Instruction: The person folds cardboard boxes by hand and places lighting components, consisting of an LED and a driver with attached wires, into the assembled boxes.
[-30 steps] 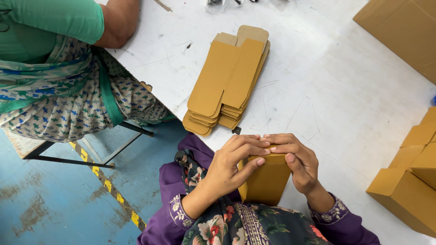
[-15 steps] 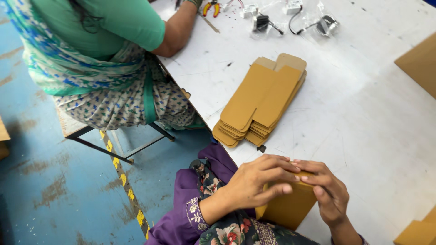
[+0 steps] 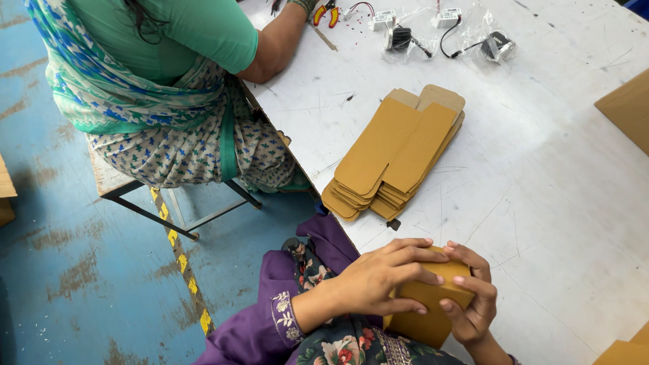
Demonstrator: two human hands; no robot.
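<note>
A small brown cardboard box (image 3: pixel 430 307) is held upright over my lap at the white table's near edge. My left hand (image 3: pixel 377 277) lies across its top and front, fingers pressing the flap. My right hand (image 3: pixel 472 301) wraps its right side from behind. Both hands grip the box together. Just beyond them on the table (image 3: pixel 541 203) lies a stack of flat brown box blanks (image 3: pixel 395 152), fanned in two overlapping piles.
A co-worker in green (image 3: pixel 162 81) sits on a stool at the table's left side, arm on the tabletop. Bagged small electrical parts (image 3: pixel 446 34) and pliers (image 3: pixel 324 13) lie at the far edge. Brown boxes sit at the right edge (image 3: pixel 625 108) and bottom right corner (image 3: pixel 625 353).
The view has swung left and down, bringing the co-worker and the bagged parts into sight. My hands stay closed on the box, fingers shifting over its top flap.
</note>
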